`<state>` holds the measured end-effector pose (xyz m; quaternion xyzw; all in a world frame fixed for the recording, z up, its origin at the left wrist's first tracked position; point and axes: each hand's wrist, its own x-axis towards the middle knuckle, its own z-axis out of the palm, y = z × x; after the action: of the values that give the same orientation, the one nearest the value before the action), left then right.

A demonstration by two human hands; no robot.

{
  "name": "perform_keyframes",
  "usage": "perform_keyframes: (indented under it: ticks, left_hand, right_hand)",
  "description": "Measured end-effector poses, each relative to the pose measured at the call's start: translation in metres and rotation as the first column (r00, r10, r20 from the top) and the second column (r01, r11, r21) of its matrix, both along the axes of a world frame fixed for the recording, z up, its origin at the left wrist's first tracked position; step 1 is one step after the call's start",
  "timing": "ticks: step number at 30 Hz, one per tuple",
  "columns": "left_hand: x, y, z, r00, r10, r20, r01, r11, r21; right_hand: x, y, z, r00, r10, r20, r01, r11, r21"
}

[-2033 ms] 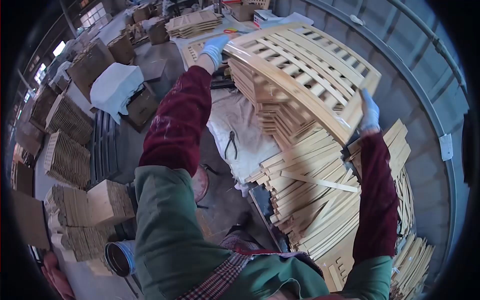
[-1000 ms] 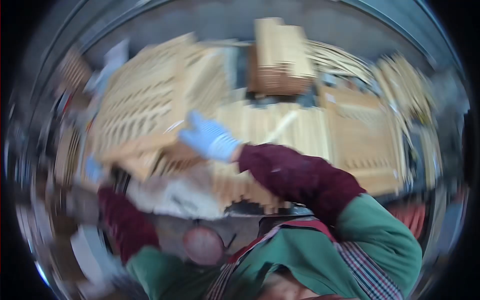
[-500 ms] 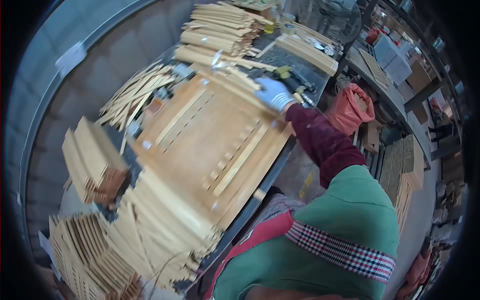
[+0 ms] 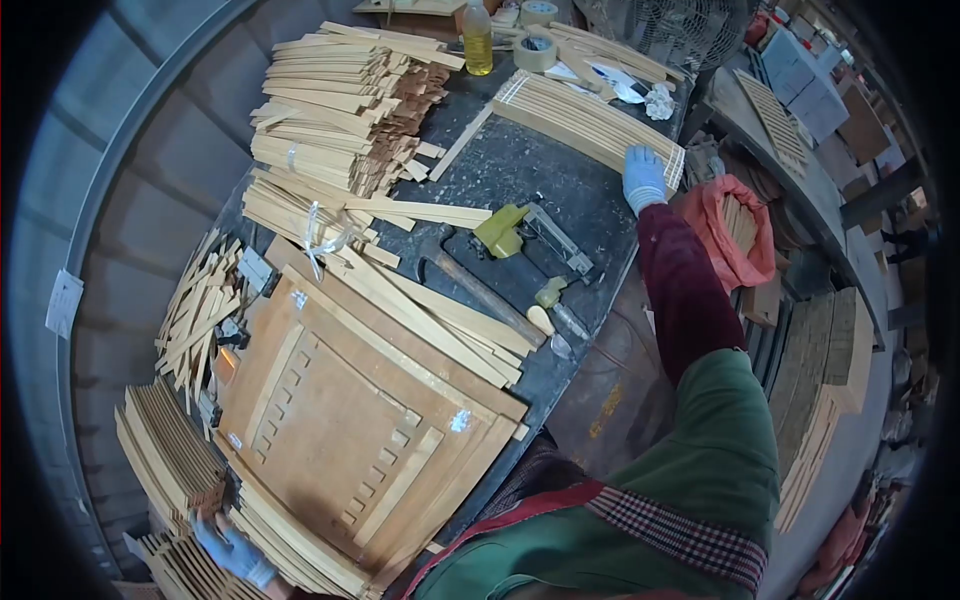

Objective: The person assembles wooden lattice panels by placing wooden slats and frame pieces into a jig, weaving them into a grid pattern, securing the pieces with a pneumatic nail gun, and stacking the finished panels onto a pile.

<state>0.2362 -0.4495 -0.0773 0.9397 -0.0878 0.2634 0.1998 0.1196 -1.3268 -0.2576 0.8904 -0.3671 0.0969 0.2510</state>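
Note:
My right hand (image 4: 645,178), in a pale blue glove, lies with its fingers out flat at the near end of a row of long wooden strips (image 4: 590,125). My left hand (image 4: 230,550), gloved too, is low at the left, fingers apart, between curved slats (image 4: 170,450) and a stack of thin slats (image 4: 300,540). Between the hands sits a wooden jig board (image 4: 335,440) with small notched blocks. Behind the board are loose slats (image 4: 440,315), a hammer (image 4: 485,295) and a yellow-green nail gun (image 4: 503,232).
Piled slats (image 4: 330,95) stand at the back left, near a bottle of yellow liquid (image 4: 478,45) and tape rolls (image 4: 535,52). A red sack (image 4: 730,230) is beside the dark table (image 4: 480,165) at the right. A fan (image 4: 685,30) stands behind.
The view has swung right, from the slatted panel to the jig board and tools. Both hands have left the panel; my right hand has moved past the nail gun to the strips.

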Motion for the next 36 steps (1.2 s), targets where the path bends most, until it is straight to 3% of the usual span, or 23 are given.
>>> perform_keyframes:
  ticks: [1, 4, 5, 8, 11, 14, 15, 16, 17, 18, 19, 20, 21, 22, 23, 25, 26, 27, 28, 30, 31, 33, 36]
  left_hand:
    - [0.010, -0.016, -0.002, 1.000, -0.011, -0.017, 0.011, 1.000, -0.015]
    - [0.028, -0.050, -0.020, 0.998, -0.040, -0.049, 0.035, 0.995, -0.089]
    - [0.031, -0.059, -0.024, 0.997, -0.050, -0.057, 0.042, 0.992, -0.121]
    - [0.038, -0.074, -0.033, 0.995, 0.013, -0.096, -0.016, 0.999, -0.031]
    - [0.042, -0.070, -0.047, 0.991, -0.020, -0.131, 0.006, 0.994, -0.106]
    - [0.033, -0.083, -0.042, 0.986, -0.075, -0.148, 0.051, 0.986, -0.157]
    - [0.030, -0.085, -0.052, 0.983, -0.049, -0.180, -0.002, 0.962, -0.272]
    - [0.020, -0.104, -0.046, 0.973, -0.119, -0.200, 0.057, 0.954, -0.295]
    - [0.003, -0.124, -0.039, 0.962, -0.154, -0.225, 0.091, 0.959, -0.268]
    - [-0.009, -0.136, -0.048, 0.943, -0.162, -0.289, 0.090, 0.965, -0.247]
    - [-0.029, -0.169, -0.036, 0.913, -0.205, -0.353, 0.112, 0.957, -0.267]
    - [-0.043, -0.191, -0.039, 0.852, -0.318, -0.416, 0.174, 0.921, -0.349]
    - [-0.060, -0.216, -0.034, 0.782, -0.434, -0.447, 0.201, 0.855, -0.477]
    - [-0.071, -0.234, -0.056, 0.650, -0.526, -0.548, 0.201, 0.815, -0.544]
    - [-0.079, -0.257, -0.061, 0.580, -0.601, -0.550, 0.279, 0.781, -0.559]
    - [-0.079, -0.291, -0.065, 0.373, -0.735, -0.566, 0.130, 0.645, -0.753]
    - [-0.078, -0.313, -0.099, 0.533, -0.719, -0.445, 0.118, 0.584, -0.803]
    - [-0.072, -0.318, -0.085, 0.567, -0.745, -0.352, 0.052, 0.459, -0.887]
    - [-0.061, -0.308, -0.053, 0.512, -0.700, -0.498, -0.021, 0.569, -0.822]
    - [-0.045, -0.282, -0.062, 0.632, -0.687, -0.359, -0.237, 0.270, -0.933]
    - [-0.043, -0.255, -0.042, 0.765, -0.615, -0.191, -0.122, 0.154, -0.981]
    - [-0.035, -0.216, -0.046, 0.827, -0.507, -0.242, -0.153, 0.211, -0.965]
    - [-0.026, -0.138, -0.043, 0.885, -0.370, -0.282, -0.181, 0.285, -0.941]
  right_hand:
    - [0.000, -0.008, -0.011, 1.000, 0.029, 0.002, -0.029, 0.997, -0.065]
    - [-0.012, -0.007, -0.005, 0.992, 0.119, 0.029, -0.121, 0.991, 0.062]
    - [-0.014, -0.008, -0.004, 0.989, 0.145, 0.006, -0.145, 0.989, 0.021]
    - [-0.013, -0.005, 0.002, 0.990, 0.141, -0.018, -0.139, 0.989, 0.055]
    - [-0.003, 0.002, 0.024, 0.997, 0.052, -0.063, -0.035, 0.968, 0.249]
    - [0.006, 0.015, 0.056, 0.984, 0.113, -0.135, -0.040, 0.888, 0.458]
    - [0.010, 0.013, 0.059, 0.970, 0.184, -0.159, -0.062, 0.821, 0.567]
    - [0.012, 0.018, 0.070, 0.933, 0.303, -0.193, -0.088, 0.713, 0.696]
    - [0.011, 0.014, 0.069, 0.902, 0.428, -0.061, -0.138, 0.419, 0.898]
    - [0.003, 0.041, 0.081, 0.959, 0.239, 0.154, -0.172, 0.059, 0.983]
    - [-0.010, 0.102, 0.122, 0.967, -0.197, 0.165, -0.236, -0.433, 0.870]
    - [-0.021, 0.135, 0.138, 0.963, -0.261, 0.064, -0.215, -0.606, 0.766]
    - [-0.027, 0.173, 0.151, 0.969, -0.225, 0.105, -0.239, -0.736, 0.633]
    - [-0.029, 0.215, 0.157, 0.947, -0.321, 0.021, -0.270, -0.758, 0.594]
    - [-0.029, 0.245, 0.162, 0.967, -0.233, 0.106, -0.246, -0.732, 0.635]
    - [-0.009, 0.295, 0.164, 0.966, 0.017, 0.257, -0.194, -0.610, 0.768]
    - [0.004, 0.320, 0.166, 0.935, 0.181, 0.305, -0.183, -0.491, 0.852]
    - [0.020, 0.349, 0.171, 0.762, 0.470, 0.445, -0.334, -0.303, 0.892]
    - [0.036, 0.378, 0.176, 0.671, 0.600, 0.435, -0.326, -0.288, 0.900]
    - [0.060, 0.424, 0.168, 0.327, 0.754, 0.569, -0.614, -0.288, 0.735]
    - [0.075, 0.444, 0.167, 0.356, 0.743, 0.566, -0.535, -0.335, 0.776]
    - [0.100, 0.482, 0.162, 0.345, 0.731, 0.588, -0.480, -0.401, 0.780]
    - [0.130, 0.537, 0.170, 0.485, 0.709, 0.512, -0.357, -0.374, 0.856]
